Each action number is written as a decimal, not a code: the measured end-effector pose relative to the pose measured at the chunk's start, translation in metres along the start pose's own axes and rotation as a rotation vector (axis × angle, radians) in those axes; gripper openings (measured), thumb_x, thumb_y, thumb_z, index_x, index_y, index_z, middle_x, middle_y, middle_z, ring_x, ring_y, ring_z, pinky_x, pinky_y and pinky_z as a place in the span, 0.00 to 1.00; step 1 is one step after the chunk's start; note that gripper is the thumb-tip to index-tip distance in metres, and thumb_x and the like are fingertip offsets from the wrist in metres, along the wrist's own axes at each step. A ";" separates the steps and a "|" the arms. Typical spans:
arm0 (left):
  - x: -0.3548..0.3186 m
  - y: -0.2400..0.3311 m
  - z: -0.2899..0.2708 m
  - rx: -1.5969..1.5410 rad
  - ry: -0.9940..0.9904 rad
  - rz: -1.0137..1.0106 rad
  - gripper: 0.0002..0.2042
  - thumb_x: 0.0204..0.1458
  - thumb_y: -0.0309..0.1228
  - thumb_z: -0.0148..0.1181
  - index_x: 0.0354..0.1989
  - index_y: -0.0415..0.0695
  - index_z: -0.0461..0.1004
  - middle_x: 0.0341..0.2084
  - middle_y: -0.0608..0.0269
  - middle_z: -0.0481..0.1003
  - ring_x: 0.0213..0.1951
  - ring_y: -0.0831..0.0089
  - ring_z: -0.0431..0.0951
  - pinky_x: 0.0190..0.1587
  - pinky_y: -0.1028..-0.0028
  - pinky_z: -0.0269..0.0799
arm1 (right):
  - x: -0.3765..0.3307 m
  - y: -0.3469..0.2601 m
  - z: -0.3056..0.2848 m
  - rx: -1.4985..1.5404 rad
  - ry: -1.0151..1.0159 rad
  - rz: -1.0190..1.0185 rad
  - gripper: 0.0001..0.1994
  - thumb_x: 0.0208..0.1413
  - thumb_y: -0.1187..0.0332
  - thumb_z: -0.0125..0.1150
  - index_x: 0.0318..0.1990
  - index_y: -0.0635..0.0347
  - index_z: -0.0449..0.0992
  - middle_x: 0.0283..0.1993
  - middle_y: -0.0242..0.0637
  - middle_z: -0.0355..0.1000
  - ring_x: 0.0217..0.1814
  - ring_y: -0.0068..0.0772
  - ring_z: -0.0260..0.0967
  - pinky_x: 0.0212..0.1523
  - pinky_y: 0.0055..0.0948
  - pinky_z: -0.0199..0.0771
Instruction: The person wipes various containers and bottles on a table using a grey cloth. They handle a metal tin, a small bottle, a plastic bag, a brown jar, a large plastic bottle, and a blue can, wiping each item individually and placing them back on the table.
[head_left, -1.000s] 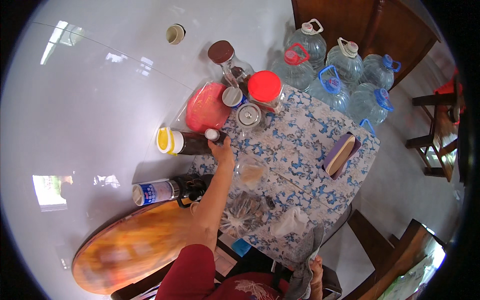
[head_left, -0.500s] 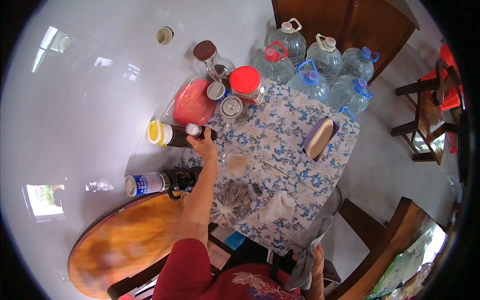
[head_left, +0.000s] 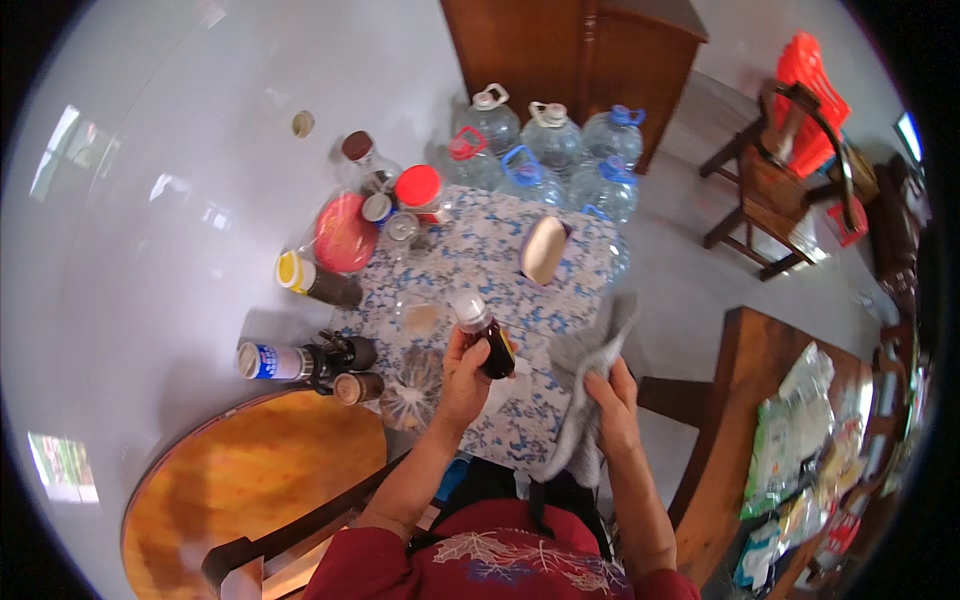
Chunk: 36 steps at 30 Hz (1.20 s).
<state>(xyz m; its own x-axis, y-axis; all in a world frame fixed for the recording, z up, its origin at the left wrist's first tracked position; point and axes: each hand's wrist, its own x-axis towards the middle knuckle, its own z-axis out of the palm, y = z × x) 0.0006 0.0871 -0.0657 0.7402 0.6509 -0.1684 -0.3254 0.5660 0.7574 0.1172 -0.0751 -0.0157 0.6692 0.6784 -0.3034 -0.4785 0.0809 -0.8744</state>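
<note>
My left hand (head_left: 464, 382) is closed around a small dark bottle (head_left: 490, 348) with a clear-white cap, lifted over the table (head_left: 480, 212) with its blue floral cover. In my right hand (head_left: 612, 398) a grey cloth (head_left: 580, 425) is gripped; it hangs down over the near right side of the table. Below the bottle lie a clear bag with dark contents (head_left: 410, 400) and a clear round container (head_left: 418, 312) with something pale inside. A purple tissue box (head_left: 543, 250) stands farther off.
Jars, including a red-lidded one (head_left: 420, 190), and a red bag (head_left: 345, 233) crowd the far left corner. A yellow-lidded container (head_left: 318, 280) stands at the left edge. Large water bottles (head_left: 553, 140) stand behind. A wooden chair (head_left: 775, 185) is at right, a round wooden board (head_left: 250, 470) at left.
My left hand has lifted the dark bottle from the table's left side to the middle, before me. My right hand has raised the cloth toward it. The view has shifted.
</note>
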 end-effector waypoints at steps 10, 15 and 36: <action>-0.084 -0.026 0.096 0.344 -0.056 0.081 0.13 0.61 0.34 0.40 0.51 0.41 0.61 0.40 0.65 0.66 0.41 0.78 0.66 0.43 0.78 0.65 | -0.033 -0.023 0.007 -0.431 -0.004 -0.301 0.12 0.58 0.65 0.47 0.36 0.67 0.68 0.36 0.40 0.61 0.39 0.33 0.59 0.42 0.29 0.60; -0.111 -0.023 0.111 0.486 -0.105 0.170 0.14 0.61 0.36 0.38 0.48 0.40 0.59 0.38 0.64 0.63 0.39 0.78 0.61 0.44 0.79 0.59 | -0.058 -0.023 -0.006 -0.409 -0.067 -0.319 0.16 0.60 0.62 0.45 0.46 0.67 0.68 0.38 0.34 0.69 0.38 0.24 0.62 0.43 0.26 0.63; -0.158 -0.005 0.135 0.382 -0.360 0.153 0.18 0.58 0.41 0.43 0.47 0.38 0.62 0.39 0.64 0.66 0.41 0.78 0.63 0.46 0.76 0.60 | -0.136 -0.048 -0.001 -0.519 0.257 -0.323 0.20 0.63 0.56 0.40 0.49 0.66 0.66 0.43 0.46 0.67 0.48 0.34 0.63 0.46 0.27 0.63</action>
<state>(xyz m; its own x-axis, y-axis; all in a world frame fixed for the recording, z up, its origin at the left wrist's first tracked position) -0.0350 -0.0871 0.0421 0.8774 0.4597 0.1377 -0.2583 0.2106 0.9428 0.0498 -0.1722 0.0673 0.8784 0.4775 -0.0198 0.0618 -0.1546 -0.9860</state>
